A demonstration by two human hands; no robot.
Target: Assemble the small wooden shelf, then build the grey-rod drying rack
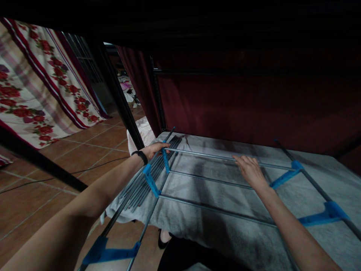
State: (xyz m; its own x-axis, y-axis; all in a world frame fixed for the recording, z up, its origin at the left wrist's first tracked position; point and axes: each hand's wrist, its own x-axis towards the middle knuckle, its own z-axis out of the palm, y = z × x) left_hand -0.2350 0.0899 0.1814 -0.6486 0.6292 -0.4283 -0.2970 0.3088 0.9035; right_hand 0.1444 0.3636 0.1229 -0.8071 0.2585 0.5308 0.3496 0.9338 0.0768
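Note:
A frame of thin grey metal tubes joined by blue plastic connectors lies across a grey-covered bed. My left hand [154, 149], with a black band on its wrist, is closed at the frame's far left corner, where the upper blue connector [166, 160] meets a crosswise metal tube [200, 153]. My right hand [249, 169] grips that same tube toward its right end, fingers curled over it. Other blue connectors [328, 214] sit on the right side rail [317, 188]. Beneath the frame's left side lies a bundle of loose metal tubes [141, 192].
Dark bed posts [121, 94] and a low dark overhead structure enclose the space. A dark red curtain [239, 105] hangs behind the grey bed cover [214, 233]. On the left are a floral cloth [42, 86], a tiled floor [96, 146] and a dark cable [81, 172].

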